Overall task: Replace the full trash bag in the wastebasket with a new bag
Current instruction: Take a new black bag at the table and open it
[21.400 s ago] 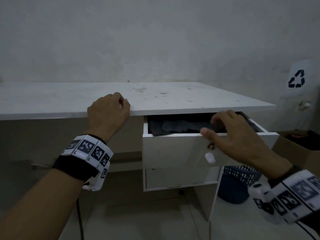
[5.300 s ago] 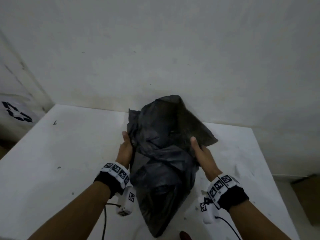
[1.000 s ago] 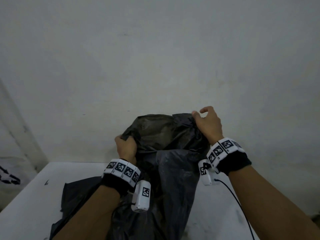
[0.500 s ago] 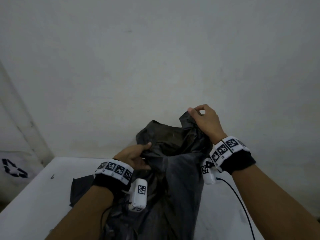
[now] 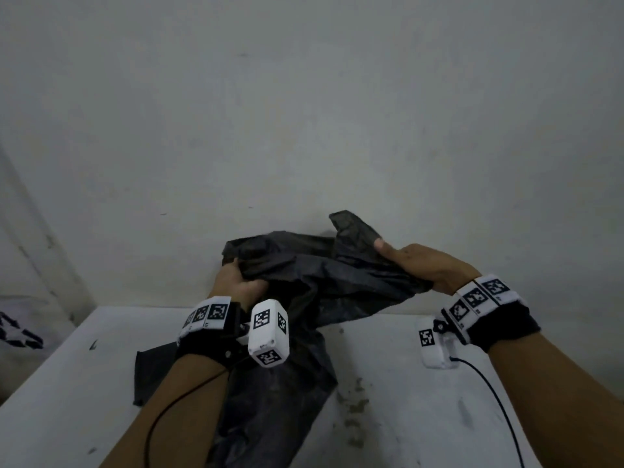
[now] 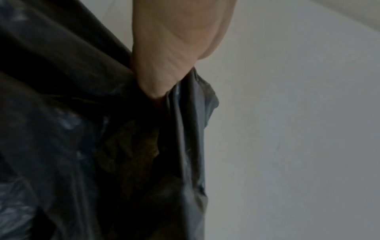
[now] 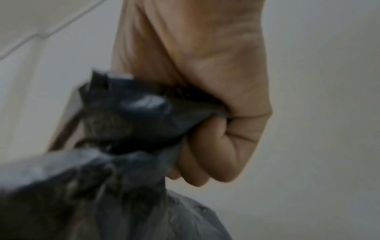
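We hold the new black trash bag (image 5: 320, 288) up over the white bench (image 5: 405, 383), its lower part trailing on the top. Our left hand (image 5: 236, 285) grips one side of the rim and our right hand (image 5: 422, 265) bunches the other in a fist, pulled apart, likely to open the mouth. The wastebasket is not in view.

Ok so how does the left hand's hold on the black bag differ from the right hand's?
The left hand grips the black trash bag low, near the white table; the right hand holds it higher and farther out. The left hand is partly buried in folds; the right hand's back is in plain view. Both grip the same bag's upper edge.
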